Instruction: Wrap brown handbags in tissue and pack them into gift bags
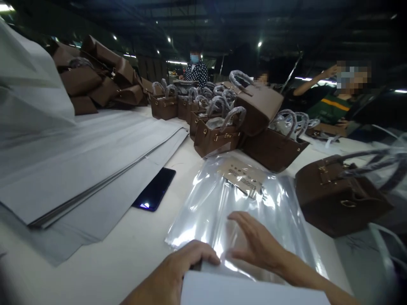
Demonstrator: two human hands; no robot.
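My left hand (186,269) is at the bottom centre with its fingers curled over the near edge of a flat stack of clear plastic bags (203,212). What those fingers hold is hidden by a blank white sheet or panel (248,292) that covers the lower part of the hand. Just above the bags, my right hand (259,245) is held with thumb and fingers apart and nothing visible between them. Under the clear plastic at the far end lies a brown printed card (243,174).
A dark phone (154,189) lies left of the bags, beside stacked pale sheets (85,165). Brown handbags with wrapped handles stand behind, including one handbag (216,137); another handbag (337,195) is at right. More brown bags (95,78) are heaped back left. Two people are across the table.
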